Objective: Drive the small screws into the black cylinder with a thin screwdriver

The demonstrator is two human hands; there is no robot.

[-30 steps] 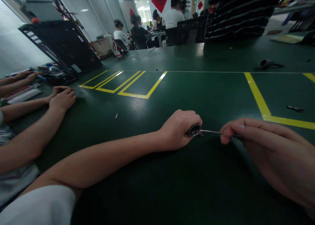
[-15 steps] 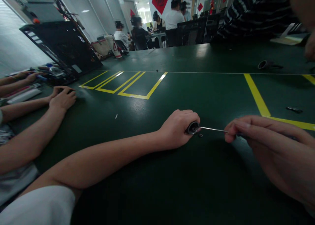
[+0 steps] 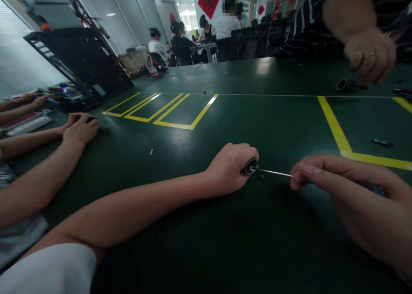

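My left hand [image 3: 230, 169] is wrapped around a dark round part with a hollow, cup-like end [image 3: 249, 167], which faces right. Most of that part is hidden in the fist. My right hand [image 3: 341, 191] is closed on a screwdriver with a thin metal shaft [image 3: 275, 172]; its handle is mostly covered by the palm. The shaft's tip reaches inside the round opening, near its centre. A small dark ring [image 3: 261, 177] lies on the green table [image 3: 199, 238], just below the opening and the shaft.
Yellow tape outlines [image 3: 174, 125] mark the table. Small dark parts [image 3: 382, 143] lie at the right. Across the table, another person's hand [image 3: 370, 56] hovers over a dark cylindrical part [image 3: 346, 85]. Another person's hands [image 3: 80, 126] rest at the left, near a black panel [image 3: 80, 62].
The screwdriver's tip has moved from the rim of the opening to its centre, and my right hand has shifted slightly left. The other person's hand has come in over the far cylindrical part.
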